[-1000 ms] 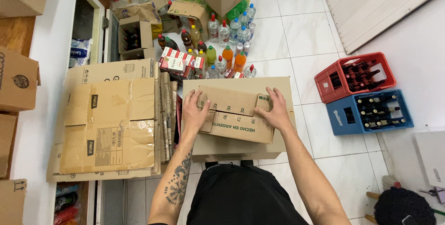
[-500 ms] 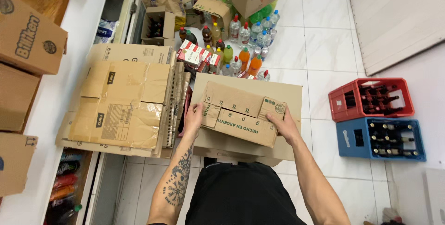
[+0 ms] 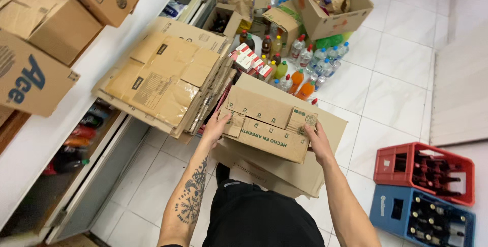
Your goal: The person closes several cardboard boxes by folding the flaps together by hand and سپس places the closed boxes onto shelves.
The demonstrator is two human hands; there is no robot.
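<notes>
Since the earlier frame both hands have carried the flattened box (image 3: 268,125) up and left, nearer the stack of flattened cardboard (image 3: 168,81) leaning by the white shelf unit (image 3: 61,140); view tilted too, more of the boxes on top now showing. Left hand (image 3: 217,125) grips the box's left edge, fingers (image 3: 226,117) clamped over a small flap. Right hand (image 3: 317,142) grips the right edge, fingers wrapped onto the top face near the corner, clamped on the cardboard. Box is held flat in the air in front of the person, above a larger loose sheet of cardboard (image 3: 305,176) that sits under it; cannot tell if that sheet is held too or rests on something.

Behind the box: bottles (image 3: 300,66) standing on the tiled floor (image 3: 396,99), small red-and-white cartons (image 3: 249,61), an open box (image 3: 330,3) with a bag in it. Red crate (image 3: 424,170) and blue crate (image 3: 422,219) of dark bottles lower right, well apart.

Risk, judged: grip is only at the edges, so the lower sheet could slide out and drop, or the box's far edge could swing into the bottles close behind and knock them over. The stack leans, so a bump may shift it.
</notes>
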